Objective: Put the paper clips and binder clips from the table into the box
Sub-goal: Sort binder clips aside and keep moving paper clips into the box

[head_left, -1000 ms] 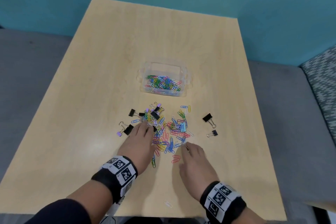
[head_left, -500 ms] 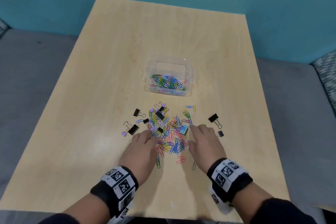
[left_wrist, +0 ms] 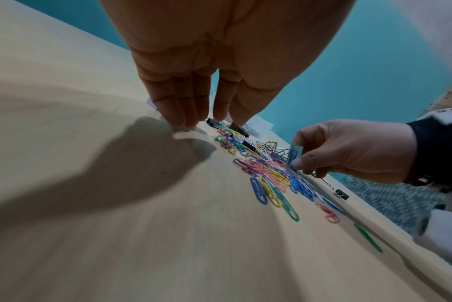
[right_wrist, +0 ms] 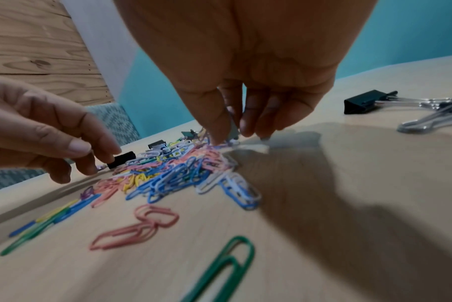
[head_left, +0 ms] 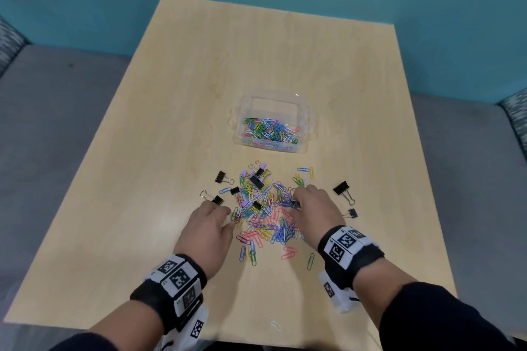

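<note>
A heap of coloured paper clips mixed with small binder clips lies on the wooden table, just in front of a clear plastic box that holds several paper clips. My right hand is at the heap's right side and pinches a light blue binder clip between thumb and fingers. My left hand is at the heap's left edge. Its curled fingertips touch the table by a black binder clip and a small purple one. Whether they grip either is unclear.
More black binder clips lie left and right of the heap, with a tiny one beyond my right hand. Stray clips include a green one and a white one near the front edge. Grey seating surrounds the table.
My right hand has moved from the heap's near edge up to its right side and pinched the light blue binder clip. My left hand has stayed by the black binder clip.
</note>
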Action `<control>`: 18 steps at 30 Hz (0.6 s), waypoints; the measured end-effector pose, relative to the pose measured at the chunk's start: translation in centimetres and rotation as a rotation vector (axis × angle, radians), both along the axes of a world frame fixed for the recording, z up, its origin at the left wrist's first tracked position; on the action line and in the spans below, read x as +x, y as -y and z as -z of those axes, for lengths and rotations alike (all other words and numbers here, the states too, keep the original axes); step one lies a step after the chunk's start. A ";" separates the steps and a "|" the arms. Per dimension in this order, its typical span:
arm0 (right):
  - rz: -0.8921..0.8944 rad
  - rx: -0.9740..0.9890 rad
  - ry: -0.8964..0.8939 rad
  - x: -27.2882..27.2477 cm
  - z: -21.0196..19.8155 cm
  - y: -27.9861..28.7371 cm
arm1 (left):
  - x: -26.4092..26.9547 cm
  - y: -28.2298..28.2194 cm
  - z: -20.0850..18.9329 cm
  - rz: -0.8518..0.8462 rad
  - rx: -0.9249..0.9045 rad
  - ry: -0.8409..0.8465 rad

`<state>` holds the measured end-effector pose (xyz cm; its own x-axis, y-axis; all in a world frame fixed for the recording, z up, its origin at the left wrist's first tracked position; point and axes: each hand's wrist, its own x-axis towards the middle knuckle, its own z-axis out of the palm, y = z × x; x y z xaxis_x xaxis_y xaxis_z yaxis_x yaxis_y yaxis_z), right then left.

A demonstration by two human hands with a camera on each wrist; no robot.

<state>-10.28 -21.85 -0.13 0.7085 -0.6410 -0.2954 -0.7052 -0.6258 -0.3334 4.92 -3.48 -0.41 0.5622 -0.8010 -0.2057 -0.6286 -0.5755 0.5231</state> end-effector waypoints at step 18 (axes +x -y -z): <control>0.576 0.172 0.020 -6.4 -2.2 3.7 | -1.4 -0.8 0.2 0.100 -0.008 -0.031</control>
